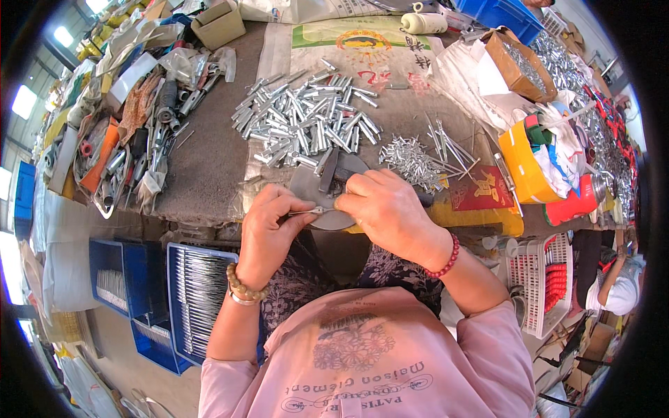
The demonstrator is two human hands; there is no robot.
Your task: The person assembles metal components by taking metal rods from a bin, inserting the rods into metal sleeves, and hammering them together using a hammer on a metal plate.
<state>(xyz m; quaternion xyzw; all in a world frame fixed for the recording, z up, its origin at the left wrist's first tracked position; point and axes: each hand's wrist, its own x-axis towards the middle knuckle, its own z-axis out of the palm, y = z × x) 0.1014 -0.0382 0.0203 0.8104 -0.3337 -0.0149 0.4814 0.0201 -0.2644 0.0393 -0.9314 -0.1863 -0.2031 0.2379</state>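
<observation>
Between the thumb and forefinger of my left hand (268,226) is a thin metal piece (319,210) with a small wider part in its middle. My right hand (394,212) pinches its other end, over the near edge of a round grey metal disc (303,182). A dark metal bar (328,171) lies on the disc, just beyond my fingers; my right hand partly hides what it joins. Past the disc spreads a heap of short silvery metal tubes (306,115). Small rivet-like pieces (410,159) are piled beyond my right hand, with several longer thin rods (449,148) beside them.
Mixed tools and bags (139,132) crowd the bench's left. At right stand a yellow container (521,164) stuffed with cloth, a red bottle (575,202) and a cardboard box (512,66). Below are blue crates (178,306) of metal rods and a white basket (516,279) with red parts.
</observation>
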